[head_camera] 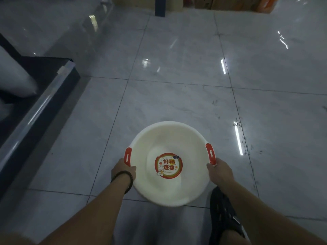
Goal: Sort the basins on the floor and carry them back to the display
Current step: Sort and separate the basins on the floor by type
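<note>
One basin [169,138] shows in the head view, white and round with a red-ringed sticker [168,165] in its bottom, and it sits between the two hands, low in the frame over the glossy grey floor [177,68]. The left hand [123,169] clasps the rim at the near end of the left red handle [128,156], thumb lying over the edge; the right hand [219,169] does the same by the right red handle [210,153]. Both holds sit toward the near side of the rim rather than across its middle, so the far side could dip and the basin could slide out of the thumbs. The polished tiles look slick, and a black shoe [223,214] is just beside the basin's near edge, so a step could knock it. A dark shelf base [53,96] juts in on the left and could catch the rim on a turn. Fingers under the rim are hidden on both sides, so the depth of the grip cannot be told. Whether the basin rests on the tiles or hangs clear of them is hard to judge. No other basins or any display are in frame; cardboard boxes [230,2] are cut off at the top.
</note>
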{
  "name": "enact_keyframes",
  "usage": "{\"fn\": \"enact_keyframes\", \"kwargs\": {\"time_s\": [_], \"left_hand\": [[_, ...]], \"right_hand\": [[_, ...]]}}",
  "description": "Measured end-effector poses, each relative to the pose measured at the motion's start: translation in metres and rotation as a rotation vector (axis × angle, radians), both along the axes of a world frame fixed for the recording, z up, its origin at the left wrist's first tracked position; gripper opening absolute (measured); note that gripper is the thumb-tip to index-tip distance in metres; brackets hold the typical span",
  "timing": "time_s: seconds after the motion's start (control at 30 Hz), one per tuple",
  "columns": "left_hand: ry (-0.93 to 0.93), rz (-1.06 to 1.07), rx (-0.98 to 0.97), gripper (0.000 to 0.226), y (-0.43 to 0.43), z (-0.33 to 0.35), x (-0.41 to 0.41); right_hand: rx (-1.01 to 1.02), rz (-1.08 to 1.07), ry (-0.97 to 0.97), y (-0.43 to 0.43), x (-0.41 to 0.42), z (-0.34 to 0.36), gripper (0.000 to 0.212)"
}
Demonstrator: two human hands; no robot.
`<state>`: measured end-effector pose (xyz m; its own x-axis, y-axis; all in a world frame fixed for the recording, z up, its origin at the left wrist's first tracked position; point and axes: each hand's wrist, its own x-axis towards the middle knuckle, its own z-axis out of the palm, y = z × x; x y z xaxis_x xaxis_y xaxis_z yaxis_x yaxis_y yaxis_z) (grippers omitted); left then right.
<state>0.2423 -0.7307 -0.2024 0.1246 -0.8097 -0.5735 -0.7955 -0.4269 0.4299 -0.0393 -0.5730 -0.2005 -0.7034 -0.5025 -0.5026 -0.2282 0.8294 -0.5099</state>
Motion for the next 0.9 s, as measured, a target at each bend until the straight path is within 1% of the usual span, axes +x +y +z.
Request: {"fn": "enact_keyframes", "kwargs": {"time_s": [0.23, 0.4, 0.47, 0.5, 0.57, 0.6, 0.63, 0.7, 0.77, 0.83, 0.9], "left_hand": [[0.002, 0.028, 0.045, 0.035, -0.003, -0.013, 0.001], [0.009, 0.066, 0.125, 0.040, -0.003, -0.015, 0.000], [0.075, 0.111, 0.194, 0.042, -0.002, -0.003, -0.004], [0.125, 0.137, 0.237, 0.048, -0.001, 0.008, -0.007], [0.178, 0.141, 0.259, 0.069, -0.004, 0.035, -0.014], [0.185, 0.110, 0.231, 0.077, -0.005, 0.054, -0.017], [0.171, 0.039, 0.180, 0.076, -0.007, 0.074, -0.018], [0.097, -0.198, 0.092, 0.061, -0.008, 0.127, -0.015], [0.034, -0.405, 0.049, 0.051, -0.003, 0.187, -0.002], [-0.007, -0.503, 0.014, 0.046, 0.008, 0.245, 0.022], [-0.048, -0.542, -0.132, 0.040, 0.025, 0.297, 0.064]], "right_hand": [[0.012, -0.061, -0.053, 0.000, 0.006, -0.018, 0.032], [0.078, -0.091, -0.089, -0.004, 0.001, -0.014, 0.039], [0.148, -0.058, -0.076, -0.008, 0.000, -0.005, 0.044], [0.182, -0.045, -0.072, -0.012, -0.001, 0.002, 0.050], [0.227, -0.026, -0.033, -0.022, -0.003, 0.021, 0.062], [0.234, -0.004, 0.015, -0.029, -0.001, 0.034, 0.061], [0.228, 0.044, 0.072, -0.036, 0.004, 0.051, 0.055], [0.154, 0.212, 0.140, -0.055, 0.028, 0.094, 0.043], [-0.002, 0.388, 0.114, -0.078, 0.069, 0.139, 0.041], [-0.162, 0.529, 0.051, -0.093, 0.124, 0.186, 0.037], [-0.281, 0.726, 0.031, -0.097, 0.185, 0.234, 0.032]]}}
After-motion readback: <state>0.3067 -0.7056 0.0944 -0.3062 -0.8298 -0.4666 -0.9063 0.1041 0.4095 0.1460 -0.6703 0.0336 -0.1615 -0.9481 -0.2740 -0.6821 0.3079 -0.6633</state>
